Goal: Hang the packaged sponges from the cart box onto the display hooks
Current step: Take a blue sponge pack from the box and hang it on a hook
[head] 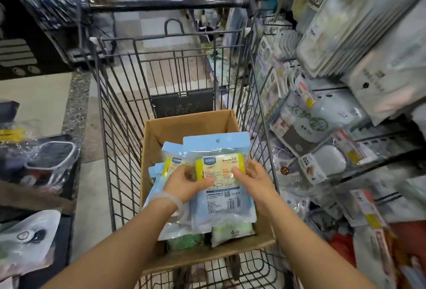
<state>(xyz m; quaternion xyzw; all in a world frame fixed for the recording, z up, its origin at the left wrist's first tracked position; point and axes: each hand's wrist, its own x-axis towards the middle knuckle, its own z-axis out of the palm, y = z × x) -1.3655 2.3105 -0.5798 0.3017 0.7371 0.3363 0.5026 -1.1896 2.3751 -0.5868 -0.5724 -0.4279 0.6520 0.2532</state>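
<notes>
Above the cart box (161, 132), our left hand (184, 182) and right hand (253, 180) gripped a blue sponge pack (221, 187); label writing was unreadable, barcode visible.

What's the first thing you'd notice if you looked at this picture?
Two hands, the left hand and the right hand, hold a blue sponge packet with a yellow sponge inside, right in the middle. Beneath them sits a cardboard box in a wire shopping cart. On the right, hanging packets crowd the display.
</notes>
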